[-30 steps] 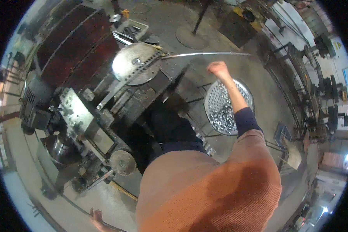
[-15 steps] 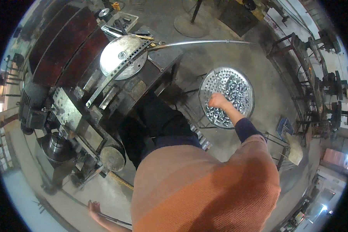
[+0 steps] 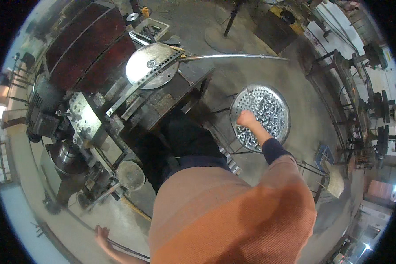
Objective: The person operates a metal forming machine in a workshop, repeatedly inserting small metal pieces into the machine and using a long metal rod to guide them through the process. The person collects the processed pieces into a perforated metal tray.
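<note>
My right hand (image 3: 246, 118) is closed in a fist at the left part of a round perforated metal tray (image 3: 239, 104). Small shiny metal parts (image 3: 272, 110) are heaped across its middle and right side. What the fist holds, if anything, is hidden. Far down at the lower left, my left hand (image 3: 102, 234) is curled on a long thin dark bar (image 3: 126, 249). Left of my legs stands a machine bench with a round metal disc (image 3: 141, 72); a flat strip with a row of holes (image 3: 146, 80) lies across the disc.
A long metal rod (image 3: 229, 56) juts from the bench over the floor behind the tray. A small box of tools (image 3: 156, 28) sits at the far end. To the right are a chair (image 3: 334, 182), a blue crate (image 3: 324, 156) and dark metal racks (image 3: 339, 92).
The whole view has shifted slightly, so the bench and tray appear a little to the right and lower. My right fist stays at the tray and my left hand stays by the bar.
</note>
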{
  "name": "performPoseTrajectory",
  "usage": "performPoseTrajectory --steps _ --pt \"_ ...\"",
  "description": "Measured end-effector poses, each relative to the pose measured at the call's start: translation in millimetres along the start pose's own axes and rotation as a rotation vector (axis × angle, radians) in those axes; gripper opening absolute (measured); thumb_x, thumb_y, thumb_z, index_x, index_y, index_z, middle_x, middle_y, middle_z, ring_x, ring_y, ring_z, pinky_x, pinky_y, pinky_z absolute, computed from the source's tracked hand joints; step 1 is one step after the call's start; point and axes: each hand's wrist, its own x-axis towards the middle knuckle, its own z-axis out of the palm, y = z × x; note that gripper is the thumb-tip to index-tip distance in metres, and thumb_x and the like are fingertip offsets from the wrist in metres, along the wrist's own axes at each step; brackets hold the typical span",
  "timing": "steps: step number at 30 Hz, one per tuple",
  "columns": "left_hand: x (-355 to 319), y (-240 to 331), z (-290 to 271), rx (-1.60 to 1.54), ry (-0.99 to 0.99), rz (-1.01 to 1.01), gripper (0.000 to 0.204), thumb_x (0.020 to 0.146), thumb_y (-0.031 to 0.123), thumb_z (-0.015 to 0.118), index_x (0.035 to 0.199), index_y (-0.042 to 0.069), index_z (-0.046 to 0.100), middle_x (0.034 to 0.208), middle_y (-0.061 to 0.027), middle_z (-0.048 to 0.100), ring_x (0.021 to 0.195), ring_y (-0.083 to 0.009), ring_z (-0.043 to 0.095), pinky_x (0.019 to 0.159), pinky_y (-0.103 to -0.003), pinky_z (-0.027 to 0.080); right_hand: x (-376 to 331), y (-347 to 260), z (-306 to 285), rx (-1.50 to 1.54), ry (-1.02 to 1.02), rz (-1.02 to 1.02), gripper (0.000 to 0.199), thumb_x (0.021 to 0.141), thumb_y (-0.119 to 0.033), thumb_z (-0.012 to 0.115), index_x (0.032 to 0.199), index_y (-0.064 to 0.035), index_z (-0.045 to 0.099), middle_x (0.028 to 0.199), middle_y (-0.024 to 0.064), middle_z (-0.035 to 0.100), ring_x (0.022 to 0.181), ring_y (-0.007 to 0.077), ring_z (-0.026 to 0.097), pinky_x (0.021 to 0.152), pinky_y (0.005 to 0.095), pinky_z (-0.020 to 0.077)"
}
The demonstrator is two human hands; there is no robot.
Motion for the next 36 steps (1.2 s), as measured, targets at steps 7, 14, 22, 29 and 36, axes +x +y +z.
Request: performPoseTrajectory --steps 7,14,22,29,36 --pt "-70.5 123.3 63.8 0.365 0.169 0.584 0.044 0.088 0.02 0.055 0.123 -0.006 0.047 0.114 -0.0176 0.058 0.104 -0.0265 0.056 0.09 -0.036 0.043 -11.4 -94.4 -133.4 0.719 0.358 -0.822 0.02 0.062 -0.016 0.063 0.079 -0.011 0.071 0.089 0.0135 0.064 0.091 0.0264 0.06 0.082 0.0326 0.0462" --pt "-103.0 216.2 266.2 -0.071 -0.696 0.626 0.038 0.091 0.029 0.05 0.105 -0.005 0.057 0.081 -0.0094 0.065 0.071 -0.014 0.062 0.071 -0.026 0.047 -131.6 -340.1 -204.4 0.991 -0.05 -1.527 0.035 0.051 -0.007 0.057 0.083 -0.0084 0.071 0.101 0.0109 0.059 0.092 0.0271 0.056 0.084 0.0334 0.0434" --pt "-102.5 187.7 292.4 -0.653 -0.887 0.341 0.037 0.092 0.033 0.05 0.086 -0.002 0.06 0.07 -0.0091 0.062 0.06 -0.0169 0.06 0.058 -0.027 0.047 -173.3 -396.7 -209.9 0.72 0.286 -1.729 0.031 0.051 -0.008 0.058 0.08 -0.0064 0.067 0.1 0.0147 0.059 0.084 0.029 0.055 0.071 0.0349 0.0472" --pt "-86.3 202.0 248.1 -0.241 -0.532 0.63 0.036 0.087 0.027 0.057 0.067 -0.002 0.061 0.051 -0.0015 0.053 0.046 -0.0072 0.051 0.044 -0.022 0.039 -195.2 -432.1 -222.3 0.258 0.376 -1.945 0.036 0.049 -0.011 0.062 0.084 -0.0016 0.063 0.102 0.0183 0.055 0.076 0.0296 0.053 0.066 0.0371 0.0462" --pt "-69.4 184.4 226.7 -0.312 -0.329 0.593 0.03 0.086 0.02 0.057 0.068 -0.003 0.063 0.05 -0.0013 0.053 0.045 -0.0069 0.051 0.043 -0.022 0.039 -198.3 -479.9 -214.9 0.16 0.105 -1.98 0.03 0.051 -0.011 0.063 0.081 -0.0047 0.065 0.098 0.0138 0.059 0.074 0.0299 0.054 0.067 0.0372 0.0462"
